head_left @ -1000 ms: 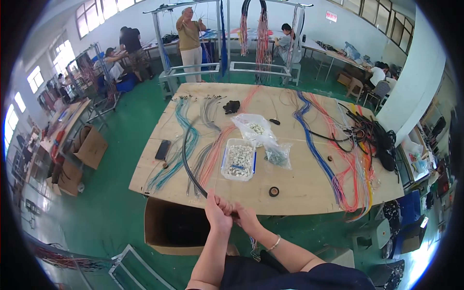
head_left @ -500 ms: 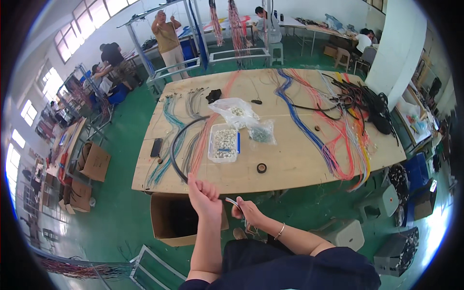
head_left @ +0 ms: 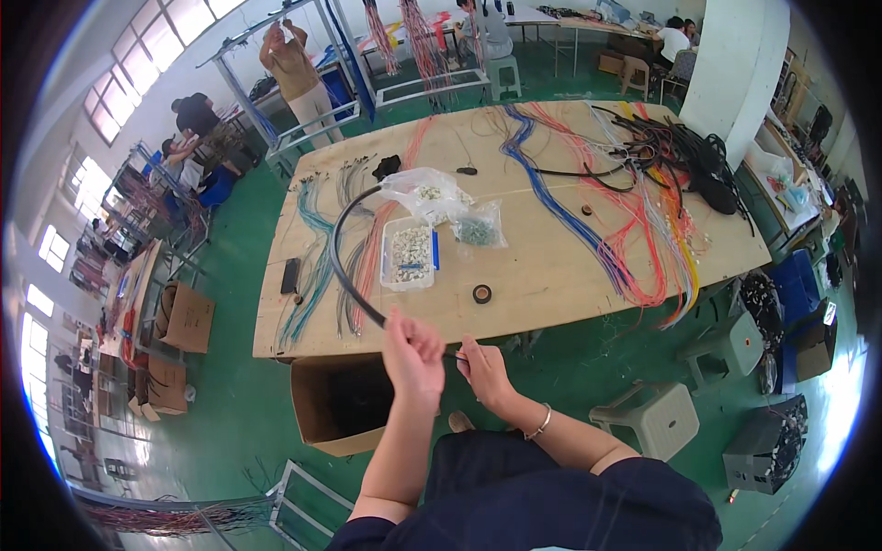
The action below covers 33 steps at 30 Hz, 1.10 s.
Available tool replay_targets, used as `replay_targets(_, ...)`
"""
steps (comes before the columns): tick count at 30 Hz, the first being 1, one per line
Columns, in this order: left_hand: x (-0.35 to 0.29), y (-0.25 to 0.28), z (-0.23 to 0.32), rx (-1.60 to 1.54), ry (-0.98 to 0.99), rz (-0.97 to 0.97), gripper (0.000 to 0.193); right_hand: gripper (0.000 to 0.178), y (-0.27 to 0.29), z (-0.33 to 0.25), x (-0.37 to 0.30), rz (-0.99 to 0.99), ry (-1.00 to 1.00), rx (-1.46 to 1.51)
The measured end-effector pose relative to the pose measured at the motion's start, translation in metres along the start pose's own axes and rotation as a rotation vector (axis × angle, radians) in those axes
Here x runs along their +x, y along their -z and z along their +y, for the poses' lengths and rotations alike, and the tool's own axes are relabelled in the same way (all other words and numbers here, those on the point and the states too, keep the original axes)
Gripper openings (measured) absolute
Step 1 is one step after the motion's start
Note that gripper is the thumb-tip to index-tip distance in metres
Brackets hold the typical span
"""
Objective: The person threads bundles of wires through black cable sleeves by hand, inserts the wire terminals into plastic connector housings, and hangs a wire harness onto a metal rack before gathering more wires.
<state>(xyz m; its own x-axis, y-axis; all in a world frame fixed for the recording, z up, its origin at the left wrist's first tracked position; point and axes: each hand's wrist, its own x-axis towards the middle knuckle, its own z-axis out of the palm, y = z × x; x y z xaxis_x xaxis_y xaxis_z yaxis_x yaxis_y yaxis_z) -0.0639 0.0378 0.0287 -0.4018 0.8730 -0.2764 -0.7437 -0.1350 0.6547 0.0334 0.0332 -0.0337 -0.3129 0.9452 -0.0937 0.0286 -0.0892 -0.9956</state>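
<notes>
My left hand (head_left: pixel 413 356) is closed around a thick black tube (head_left: pixel 338 253), just past the near edge of the wooden table. From that fist the tube arcs up over the table, its far end near a clear plastic bag (head_left: pixel 432 193) of small parts. My right hand (head_left: pixel 487 375) is closed at the tube's near end, which pokes out to the right of my left fist. What lies inside the right fingers is mostly hidden. Under the arc stands a clear plastic box (head_left: pixel 390 262) of small white pieces, beside bundles of teal wires (head_left: pixel 312 220) and pink wires (head_left: pixel 367 266).
An open cardboard box (head_left: pixel 322 441) stands on the floor below the table edge. Blue wires (head_left: pixel 560 202), black cables (head_left: pixel 707 174) and a tape roll (head_left: pixel 481 294) lie on the table (head_left: pixel 524 275). Stools (head_left: pixel 661 422) are at the right. Several people work farther off.
Both hands have moved up and right with the tube, and its arc has swung higher. The coloured wire ends seen at my right hand earlier are now hidden.
</notes>
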Motion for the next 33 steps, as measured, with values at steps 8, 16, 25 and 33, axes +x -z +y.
replay_targets(8,0.006,-0.015,0.023,0.016,-0.066,-0.155,0.039,0.055,-0.002,-0.01,-0.013,0.026,0.094,0.028)
replay_targets(16,-0.001,-0.026,0.042,0.004,-0.095,-0.351,0.035,0.057,0.001,-0.008,-0.009,-0.119,0.244,0.127)
replay_targets(25,-0.012,-0.015,0.041,-0.111,0.012,-0.172,0.032,0.053,0.019,-0.045,-0.028,0.081,0.263,0.098)
replay_targets(33,-0.011,-0.02,0.03,-0.06,-0.092,-0.101,0.031,0.033,0.011,-0.04,-0.035,0.239,0.434,-0.475)
